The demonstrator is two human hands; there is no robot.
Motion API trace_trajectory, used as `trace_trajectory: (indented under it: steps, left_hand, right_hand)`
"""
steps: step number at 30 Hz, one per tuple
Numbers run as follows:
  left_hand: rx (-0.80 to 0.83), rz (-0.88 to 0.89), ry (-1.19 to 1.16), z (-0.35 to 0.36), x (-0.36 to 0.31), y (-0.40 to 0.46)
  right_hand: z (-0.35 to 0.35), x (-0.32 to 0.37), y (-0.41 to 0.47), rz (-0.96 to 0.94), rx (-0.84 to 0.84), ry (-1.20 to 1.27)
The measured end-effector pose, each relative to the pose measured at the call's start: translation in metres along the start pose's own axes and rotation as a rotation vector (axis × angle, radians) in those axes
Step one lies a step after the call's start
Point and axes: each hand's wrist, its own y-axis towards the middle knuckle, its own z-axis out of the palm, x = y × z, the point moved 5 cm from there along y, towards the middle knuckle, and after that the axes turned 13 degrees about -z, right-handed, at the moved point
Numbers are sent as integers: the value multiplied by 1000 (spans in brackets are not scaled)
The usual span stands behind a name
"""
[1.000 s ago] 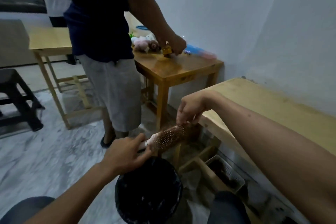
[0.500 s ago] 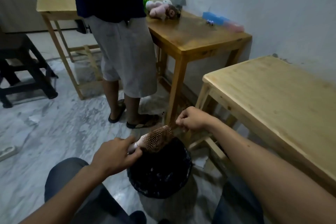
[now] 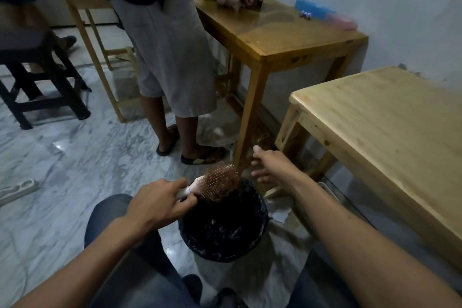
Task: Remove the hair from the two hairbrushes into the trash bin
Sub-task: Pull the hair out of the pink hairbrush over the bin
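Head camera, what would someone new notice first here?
A hairbrush held by the left hand over a black-lined bin at center. The right hand reaches just past it, and a standing person fills the upper left by a wooden table.

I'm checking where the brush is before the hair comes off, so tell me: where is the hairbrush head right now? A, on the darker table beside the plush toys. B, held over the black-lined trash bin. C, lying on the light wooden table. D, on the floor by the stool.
B: the left hand grips the hairbrush by its handle, its bristled head above the trash bin.
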Motion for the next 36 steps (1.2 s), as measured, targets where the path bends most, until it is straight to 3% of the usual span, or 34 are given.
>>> trace_trajectory:
  steps: [4,8,19,22,28,36]
  left_hand:
    - [7,-1,2,-2,-7,-3]
    - [30,-50,-16,-1,-11,-4]
    - [72,-138,0,7,-12,-14]
    - [59,-155,-20,7,-18,-16]
    - [50,-169,-47,9,-26,-17]
    - [56,-216,-26,5,-18,-19]
  right_hand:
    - [1,-8,-6,-79,113,-77]
    - [-9,-14,-6,-172,-49,-65]
    - [-47,-45,-11,-56,-346,-65]
    - [-40,-41,-13,-79,-284,-7]
    - [-6,-37,-22,-63,184,46]
    - [-17,-53,-11,-41,-74,-60]
